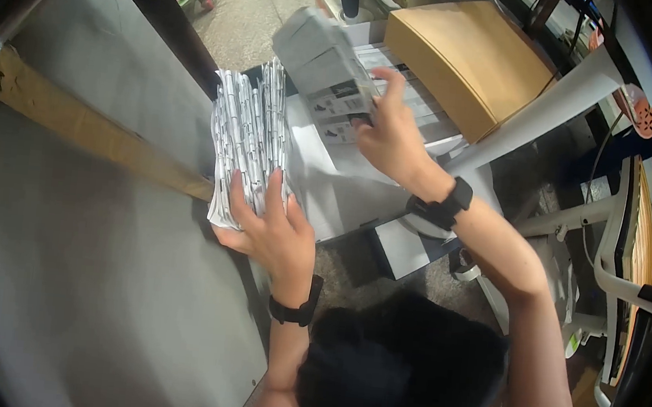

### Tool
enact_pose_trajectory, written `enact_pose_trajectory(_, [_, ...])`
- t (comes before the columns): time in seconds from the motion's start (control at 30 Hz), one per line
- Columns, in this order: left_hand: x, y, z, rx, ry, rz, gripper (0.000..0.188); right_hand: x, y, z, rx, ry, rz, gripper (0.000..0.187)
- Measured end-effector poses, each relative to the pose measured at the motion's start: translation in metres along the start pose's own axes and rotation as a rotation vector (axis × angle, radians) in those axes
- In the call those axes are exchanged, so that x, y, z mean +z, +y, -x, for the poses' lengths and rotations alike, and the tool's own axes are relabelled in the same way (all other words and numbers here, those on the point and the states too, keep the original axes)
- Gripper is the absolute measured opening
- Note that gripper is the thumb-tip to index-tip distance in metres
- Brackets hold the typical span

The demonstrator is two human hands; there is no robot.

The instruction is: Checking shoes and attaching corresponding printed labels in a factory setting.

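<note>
Our left hand [270, 249] lies at the near end of a row of folded papers [250, 133], which stand on edge, packed tightly side by side on a white surface [326, 203]. Its fingers are apart, spread against the near end of the row. Our right hand [394, 143] is farther out and to the right, its fingers clamped on the near edge of a folded paper sheaf [317, 53], grey-white with dark printed patches. The sheaf is tilted and blurred, raised near the far end of the row; we cannot tell whether the two touch. Beneath and beyond our right hand, printed sheets [422, 103] lie flat, and a closed brown cardboard box [473, 61] sits beside them on the right. We have a black band on each wrist, the left band [296, 310] and the right band [443, 207]. On our left stands a large grey panel [101, 260] with a brown strip [90, 126] running across it, and on our right a pale post [547, 107] slants past the cardboard box. A black rounded shape [404, 368] fills the lower middle, and speckled floor [250, 8] shows at the top.
</note>
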State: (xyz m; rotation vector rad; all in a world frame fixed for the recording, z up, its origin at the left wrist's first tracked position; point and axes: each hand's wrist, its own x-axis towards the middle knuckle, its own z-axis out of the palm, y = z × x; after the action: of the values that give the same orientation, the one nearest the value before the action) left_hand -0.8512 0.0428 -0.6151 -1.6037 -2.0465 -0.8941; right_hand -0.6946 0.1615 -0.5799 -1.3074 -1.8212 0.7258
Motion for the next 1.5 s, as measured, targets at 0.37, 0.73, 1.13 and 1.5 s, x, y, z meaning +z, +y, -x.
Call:
enact_pose_trajectory(0.37, [0.002, -0.003, 0.0, 0.01, -0.024, -0.004, 0.038, -0.006, -0.002, -0.026, 0.063, -0.127, 0.048, 0.02])
enact_pose_trajectory(0.73, [-0.003, -0.002, 0.0, 0.008, 0.002, 0.042, 0.056, -0.01, -0.038, -0.034, 0.484, -0.506, -0.061, 0.033])
enact_pose_trajectory(1.13, [-0.013, -0.005, 0.008, -0.119, 0.161, 0.724, 0.055, 0.042, -0.044, -0.031, 0.543, -0.805, -0.398, 0.084])
enact_pose_trajectory(1.5, [-0.015, 0.007, -0.009, -0.255, 0.169, 0.395, 0.053, 0.049, -0.054, -0.046, 0.226, -0.593, 0.076, 0.074])
